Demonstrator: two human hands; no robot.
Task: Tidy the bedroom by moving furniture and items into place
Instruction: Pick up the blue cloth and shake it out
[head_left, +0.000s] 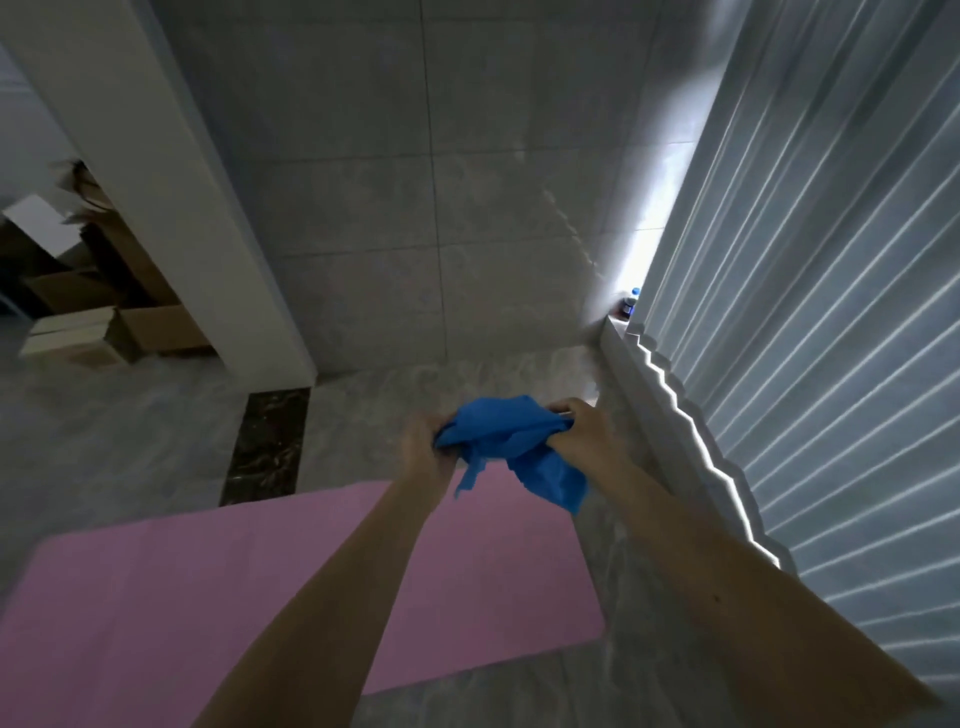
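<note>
A blue cloth (511, 449) is held bunched in mid-air above the far edge of the pink mat (208, 582), grasped by left hand (423, 441) and right hand (582, 428), probably so it can be folded or shaken out.

You see a dim, soft, slightly blurred room; daylight leaks through the curtain (831, 312) at right, and wide-angle distortion bends the edges
</note>
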